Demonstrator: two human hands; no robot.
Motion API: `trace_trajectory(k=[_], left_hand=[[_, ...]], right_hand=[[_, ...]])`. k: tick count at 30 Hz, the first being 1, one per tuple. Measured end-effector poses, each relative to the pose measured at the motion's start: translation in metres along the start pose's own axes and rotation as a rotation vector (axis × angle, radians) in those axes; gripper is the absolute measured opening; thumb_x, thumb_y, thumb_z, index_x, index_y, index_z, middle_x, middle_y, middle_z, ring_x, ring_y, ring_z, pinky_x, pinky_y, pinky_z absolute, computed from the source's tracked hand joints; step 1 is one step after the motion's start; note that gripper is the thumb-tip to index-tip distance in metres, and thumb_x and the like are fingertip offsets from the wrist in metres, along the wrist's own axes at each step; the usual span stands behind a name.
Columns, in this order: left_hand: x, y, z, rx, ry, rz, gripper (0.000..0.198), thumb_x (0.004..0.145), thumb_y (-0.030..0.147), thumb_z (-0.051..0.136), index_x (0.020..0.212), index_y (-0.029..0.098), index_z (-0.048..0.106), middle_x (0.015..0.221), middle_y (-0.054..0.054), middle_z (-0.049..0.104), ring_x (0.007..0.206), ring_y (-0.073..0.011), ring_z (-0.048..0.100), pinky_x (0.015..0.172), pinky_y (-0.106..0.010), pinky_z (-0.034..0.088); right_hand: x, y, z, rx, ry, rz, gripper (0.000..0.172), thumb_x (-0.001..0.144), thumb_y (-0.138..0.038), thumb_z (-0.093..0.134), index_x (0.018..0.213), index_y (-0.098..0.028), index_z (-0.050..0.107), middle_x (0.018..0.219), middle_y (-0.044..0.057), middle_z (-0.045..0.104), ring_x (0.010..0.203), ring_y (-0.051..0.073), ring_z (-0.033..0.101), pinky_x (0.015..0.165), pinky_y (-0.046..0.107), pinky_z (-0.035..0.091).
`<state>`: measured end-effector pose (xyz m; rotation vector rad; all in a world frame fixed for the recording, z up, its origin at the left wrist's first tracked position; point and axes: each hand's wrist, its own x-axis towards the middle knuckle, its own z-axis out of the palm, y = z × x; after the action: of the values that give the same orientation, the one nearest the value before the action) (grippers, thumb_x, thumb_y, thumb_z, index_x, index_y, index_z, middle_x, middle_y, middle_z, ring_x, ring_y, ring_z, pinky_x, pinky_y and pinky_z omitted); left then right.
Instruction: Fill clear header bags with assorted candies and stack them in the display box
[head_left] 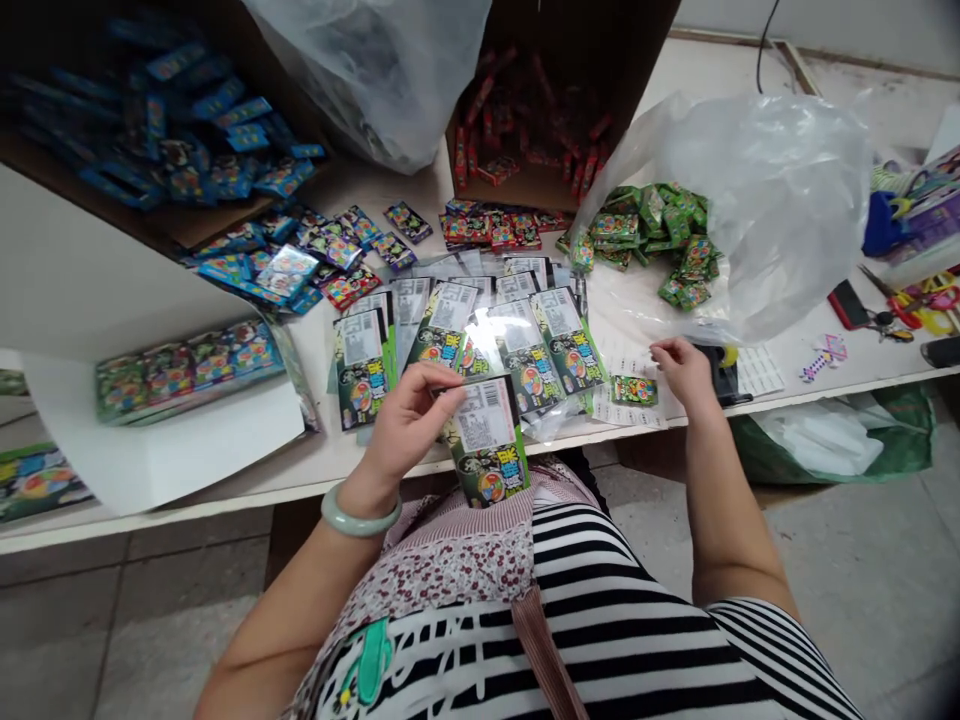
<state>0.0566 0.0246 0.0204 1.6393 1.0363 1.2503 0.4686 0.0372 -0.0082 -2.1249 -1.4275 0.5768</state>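
My left hand [409,425], with a pale green bangle [360,512] on the wrist, is shut on a green card packet [484,440] that has a white barcode label on it. Several like packets in clear plastic sleeves [525,350] lie fanned on the table just beyond it. My right hand [682,370] rests with its fingers apart on the white label sheets [622,395]. A small green packet [634,390] lies to its left, and a black tape dispenser [721,372] stands touching its right side.
Open cardboard boxes hold blue packets [172,130] and red packets [532,125]. Green packets [645,235] lie heaped under a clear plastic bag [772,210]. Scissors [919,300] and keys lie at the right. The table's front edge [225,495] runs below my hands.
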Motion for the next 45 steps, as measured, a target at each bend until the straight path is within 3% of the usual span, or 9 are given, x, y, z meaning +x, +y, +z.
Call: trace_trajectory(k=[4,8,11,26,33,35,39,42,45], left_hand=[[0.004,0.005,0.009,0.006,-0.064,0.027,0.012,0.091,0.031,0.066,0.089,0.021,0.06,0.087,-0.002,0.064,0.083,-0.0146,0.062,0.077,-0.03,0.052],[0.003,0.011,0.011,-0.001,-0.087,0.029,0.007,0.092,0.026,0.062,0.089,0.021,0.058,0.085,-0.001,0.061,0.08,-0.0136,0.059,0.075,-0.03,0.05],[0.001,0.015,0.006,-0.02,-0.102,0.027,0.006,0.094,0.025,0.059,0.089,0.021,0.057,0.086,-0.001,0.061,0.082,-0.014,0.058,0.075,-0.03,0.049],[-0.004,0.004,0.01,0.0,0.052,0.014,0.025,0.089,0.04,0.071,0.086,0.021,0.055,0.082,-0.001,0.06,0.079,-0.0146,0.06,0.075,-0.032,0.051],[0.006,0.014,0.0,0.087,-0.181,0.006,0.025,0.086,0.034,0.072,0.106,0.021,0.065,0.1,-0.005,0.071,0.087,-0.0163,0.068,0.077,-0.03,0.057],[0.01,0.012,-0.01,0.111,-0.086,-0.056,0.016,0.084,0.031,0.072,0.097,0.022,0.069,0.094,-0.003,0.073,0.082,-0.0162,0.067,0.073,-0.03,0.057],[0.021,-0.002,-0.039,-0.015,0.499,-0.268,0.016,0.077,0.021,0.067,0.092,0.021,0.069,0.087,0.0,0.07,0.073,-0.0132,0.062,0.063,-0.027,0.054],[0.028,-0.014,-0.051,-0.107,0.703,-0.353,0.025,0.069,0.017,0.064,0.093,0.024,0.065,0.093,0.002,0.068,0.076,-0.0133,0.063,0.06,-0.026,0.054],[0.032,-0.027,-0.048,-0.188,0.661,-0.401,0.029,0.068,0.017,0.067,0.096,0.025,0.062,0.099,0.002,0.068,0.084,-0.015,0.065,0.063,-0.026,0.055]], right_hand=[[-0.035,-0.09,-0.007,0.364,-0.277,-0.318,0.02,0.084,-0.041,0.065,0.087,-0.02,0.066,0.082,0.002,0.068,0.076,0.016,0.063,0.075,0.031,0.05],[-0.061,-0.189,0.011,0.389,-0.62,-0.6,0.016,0.086,-0.036,0.065,0.083,-0.02,0.066,0.081,0.002,0.067,0.076,0.014,0.06,0.072,0.029,0.047],[-0.061,-0.226,0.032,0.346,-0.779,-0.675,0.016,0.085,-0.034,0.062,0.081,-0.019,0.063,0.079,0.001,0.065,0.074,0.014,0.057,0.071,0.029,0.045],[-0.052,-0.232,0.061,0.215,-0.742,-0.593,0.007,0.081,-0.027,0.066,0.079,-0.022,0.062,0.076,-0.001,0.063,0.072,0.015,0.056,0.068,0.029,0.041],[-0.027,-0.22,0.075,0.367,-1.352,-0.119,0.005,0.084,-0.024,0.06,0.08,-0.02,0.06,0.068,-0.004,0.057,0.062,0.01,0.053,0.054,0.021,0.042],[-0.003,-0.205,0.065,0.304,-1.197,-0.135,0.006,0.084,-0.021,0.061,0.088,-0.02,0.065,0.079,-0.002,0.067,0.071,0.011,0.061,0.06,0.021,0.047],[0.069,-0.143,0.011,-0.167,-0.306,-0.075,0.02,0.087,-0.023,0.064,0.105,-0.016,0.069,0.111,0.007,0.072,0.102,0.016,0.065,0.089,0.027,0.05],[0.117,-0.085,-0.029,-0.316,-0.093,0.084,0.022,0.087,-0.02,0.063,0.099,-0.002,0.068,0.11,0.023,0.07,0.113,0.026,0.062,0.1,0.037,0.044],[0.14,-0.042,-0.044,-0.398,-0.071,0.163,0.015,0.073,-0.018,0.076,0.082,-0.007,0.071,0.092,0.022,0.073,0.101,0.03,0.065,0.092,0.039,0.048]])
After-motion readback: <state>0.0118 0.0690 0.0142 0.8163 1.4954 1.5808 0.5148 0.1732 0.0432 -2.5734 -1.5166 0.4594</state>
